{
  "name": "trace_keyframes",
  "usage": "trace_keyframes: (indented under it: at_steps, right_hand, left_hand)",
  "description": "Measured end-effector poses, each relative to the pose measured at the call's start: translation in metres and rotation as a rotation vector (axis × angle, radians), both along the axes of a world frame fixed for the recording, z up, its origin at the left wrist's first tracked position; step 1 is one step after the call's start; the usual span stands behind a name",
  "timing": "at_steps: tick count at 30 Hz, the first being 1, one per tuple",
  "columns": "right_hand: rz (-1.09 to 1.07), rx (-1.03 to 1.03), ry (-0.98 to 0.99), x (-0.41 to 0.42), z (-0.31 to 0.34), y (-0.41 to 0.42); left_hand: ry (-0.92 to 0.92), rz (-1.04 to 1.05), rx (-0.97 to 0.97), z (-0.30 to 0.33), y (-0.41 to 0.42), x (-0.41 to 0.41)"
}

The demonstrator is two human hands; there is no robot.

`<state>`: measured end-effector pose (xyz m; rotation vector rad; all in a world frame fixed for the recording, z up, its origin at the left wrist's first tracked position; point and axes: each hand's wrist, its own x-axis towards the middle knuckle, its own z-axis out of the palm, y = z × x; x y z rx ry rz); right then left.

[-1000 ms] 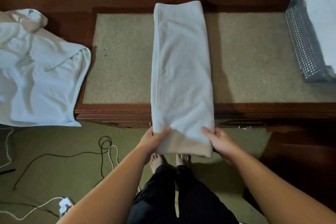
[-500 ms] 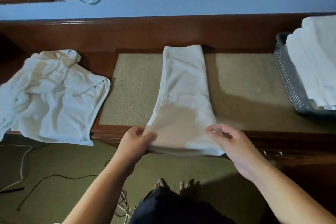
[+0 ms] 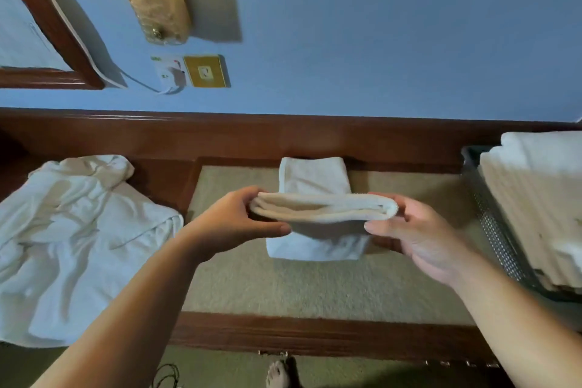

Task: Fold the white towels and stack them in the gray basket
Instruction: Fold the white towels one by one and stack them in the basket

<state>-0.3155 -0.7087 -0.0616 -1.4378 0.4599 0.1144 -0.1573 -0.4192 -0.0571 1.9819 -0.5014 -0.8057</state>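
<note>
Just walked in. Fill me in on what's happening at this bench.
A person is folding a white towel on a cushioned wooden bench. The left hand and right hand each pinch one side of its near end, raised over the part lying flat, mid-fold. A rumpled pile of unfolded towels lies to the left. On the right, a gray basket already holds a stack of folded towels.

We have one view only — a wide-angle head camera, close over the table [image 3: 315, 287], facing forward and down toward the wall [image 3: 378, 41], both forearms reaching in from below.
</note>
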Motion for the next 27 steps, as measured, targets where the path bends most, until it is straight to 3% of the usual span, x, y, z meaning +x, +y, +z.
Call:
trace_keyframes:
  at_steps: [3,5,14,27]
  right_hand:
    - [-0.133,-0.206,0.022,0.042,-0.013,-0.013]
    - [-0.201,-0.236,0.033,0.071,-0.029,-0.026]
    - [-0.235,-0.342,0.181,0.198,-0.101,-0.090]
    - [-0.313,-0.473,0.499,0.309,-0.263,-0.138]
  left_hand:
    - [-0.118,-0.007,0.032,-0.009,-0.021,0.042]
    - [-0.151,0.017,0.009,-0.020,-0.040,0.070]
    - [-0.081,0.267,0.010,-0.112,-0.127,0.179]
    - [-0.077,0.477,0.361,-0.264,-0.202,0.255]
